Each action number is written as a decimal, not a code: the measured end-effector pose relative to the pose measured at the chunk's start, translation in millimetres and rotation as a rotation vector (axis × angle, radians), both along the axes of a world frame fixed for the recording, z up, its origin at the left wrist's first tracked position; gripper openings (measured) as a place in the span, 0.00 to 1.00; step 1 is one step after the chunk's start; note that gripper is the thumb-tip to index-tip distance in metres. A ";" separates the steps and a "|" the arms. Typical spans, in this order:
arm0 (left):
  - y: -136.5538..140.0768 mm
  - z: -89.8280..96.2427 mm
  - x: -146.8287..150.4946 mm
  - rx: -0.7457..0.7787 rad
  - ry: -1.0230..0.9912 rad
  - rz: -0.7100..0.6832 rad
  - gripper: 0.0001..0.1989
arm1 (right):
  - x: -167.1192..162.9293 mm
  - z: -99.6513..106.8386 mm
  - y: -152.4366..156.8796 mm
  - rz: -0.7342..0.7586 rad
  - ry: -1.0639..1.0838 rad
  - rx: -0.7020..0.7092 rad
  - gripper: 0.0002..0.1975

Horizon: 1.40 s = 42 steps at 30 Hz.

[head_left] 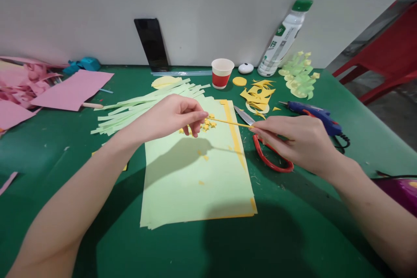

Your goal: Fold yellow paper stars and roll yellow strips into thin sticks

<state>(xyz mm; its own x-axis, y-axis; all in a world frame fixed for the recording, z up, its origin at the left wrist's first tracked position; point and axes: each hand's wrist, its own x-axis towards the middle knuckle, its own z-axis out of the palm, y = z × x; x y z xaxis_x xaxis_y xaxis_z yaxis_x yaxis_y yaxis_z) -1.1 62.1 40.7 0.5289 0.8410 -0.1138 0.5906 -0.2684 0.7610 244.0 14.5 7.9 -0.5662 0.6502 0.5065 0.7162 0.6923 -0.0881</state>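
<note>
A thin yellow paper strip (230, 122) is stretched between my two hands above a stack of pale green paper (192, 191). My left hand (182, 115) pinches its left end between thumb and fingertips. At the other end, my right hand (293, 137) grips the strip the same way. Small folded yellow paper stars (206, 127) lie on the paper just beyond my left hand. A longer yellow strip (236, 134) runs along the stack's right side. Red-handled scissors (272, 166) lie partly beneath my right hand.
Pale green strips (120, 115) fan out at left, near pink paper (76, 91). At the back are a phone (151, 43), a paper cup (222, 74), a bottle (282, 43) and yellow scraps (259, 95). A blue glue gun (316, 115) lies at right.
</note>
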 end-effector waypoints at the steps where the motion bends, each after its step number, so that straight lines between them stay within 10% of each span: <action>1: 2.1 0.5 -2.9 0.003 -0.019 0.028 0.12 | 0.0 -1.8 0.7 -0.007 -0.002 -0.006 0.10; 7: 20.7 3.0 -30.3 0.111 -0.226 0.278 0.13 | -13.1 -20.3 1.5 0.004 -0.098 -0.155 0.13; 27: 16.6 13.5 -49.1 0.124 -0.186 0.301 0.14 | -46.0 -36.5 -6.9 -0.079 -0.214 -0.482 0.14; 31: 17.2 13.5 -50.7 0.142 -0.080 0.325 0.13 | -37.9 -36.3 -9.1 -0.119 -0.181 -0.426 0.12; 36: 34.1 3.7 -78.2 0.192 0.598 0.269 0.14 | -33.9 -39.8 -11.2 -0.131 -0.111 -0.323 0.24; 42: 65.8 -26.0 -120.9 0.085 0.639 0.045 0.12 | -35.5 -40.5 -13.0 -0.095 -0.055 -0.284 0.23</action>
